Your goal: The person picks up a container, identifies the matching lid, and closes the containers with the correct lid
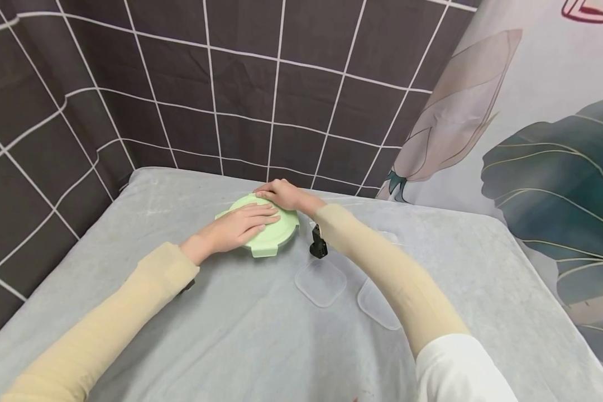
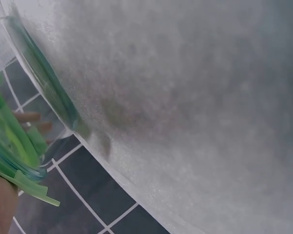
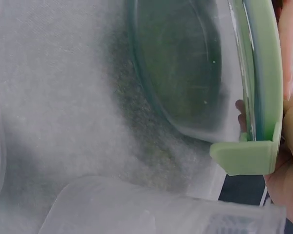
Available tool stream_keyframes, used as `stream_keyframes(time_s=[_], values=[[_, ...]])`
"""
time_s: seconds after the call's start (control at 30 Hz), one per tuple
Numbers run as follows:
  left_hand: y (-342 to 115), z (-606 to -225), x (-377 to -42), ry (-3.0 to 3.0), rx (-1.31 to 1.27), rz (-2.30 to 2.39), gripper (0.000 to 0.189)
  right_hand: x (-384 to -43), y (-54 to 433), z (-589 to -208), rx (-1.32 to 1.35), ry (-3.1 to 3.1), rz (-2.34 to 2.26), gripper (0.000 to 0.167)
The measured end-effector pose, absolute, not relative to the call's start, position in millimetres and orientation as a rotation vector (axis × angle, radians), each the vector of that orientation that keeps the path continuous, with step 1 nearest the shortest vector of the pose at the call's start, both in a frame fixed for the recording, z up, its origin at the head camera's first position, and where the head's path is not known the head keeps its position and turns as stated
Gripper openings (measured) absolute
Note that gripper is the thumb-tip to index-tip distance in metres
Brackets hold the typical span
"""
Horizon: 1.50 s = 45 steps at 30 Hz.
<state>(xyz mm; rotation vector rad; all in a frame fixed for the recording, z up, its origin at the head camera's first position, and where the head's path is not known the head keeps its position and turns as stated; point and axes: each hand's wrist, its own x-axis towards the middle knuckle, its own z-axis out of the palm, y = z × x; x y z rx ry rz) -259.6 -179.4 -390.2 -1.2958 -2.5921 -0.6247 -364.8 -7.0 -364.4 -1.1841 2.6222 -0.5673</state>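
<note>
A round pale green lid [image 1: 285,226] with side flaps sits on a clear glass bowl [image 3: 178,73] near the back of the table. My left hand [image 1: 238,226] lies across the top of the lid with its fingers straight. At the far rim, my right hand [image 1: 283,194] holds the lid's edge, thumb on top and fingers bent over the back. The near flap [image 1: 264,252] sticks outward, and another flap [image 3: 244,158] stands out in the right wrist view. Part of the right fingers shows beyond the lid in the left wrist view.
Two clear rounded-square plastic pieces, one [image 1: 321,283] in front of my right forearm and another [image 1: 378,304] partly under it, lie on the grey-covered table [image 1: 231,335]. A translucent container [image 3: 112,204] is close to my right wrist. Dark tiled-pattern curtain [image 1: 241,84] borders the back.
</note>
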Motion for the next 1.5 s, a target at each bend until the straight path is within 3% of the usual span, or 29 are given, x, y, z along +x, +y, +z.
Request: stream_keyframes(time_s=[0.73,1.13,1.5], values=[[-172.5,-388.7,-251.9,-2.576,-1.208,-0.657,0.034,-322.3,25.4,-355.4,-1.233,2.645,-0.389,0.046],[-165.5,-382.8,-237.0,-2.678,-0.795,-0.612,0.031,-298.4,32.6,-361.2,-1.204,2.709,-0.278,0.051],[-163.7,-367.9,-224.4,-2.756,-0.575,-0.609,0.032,-271.9,26.7,-366.9,-1.21,2.789,-0.153,0.056]])
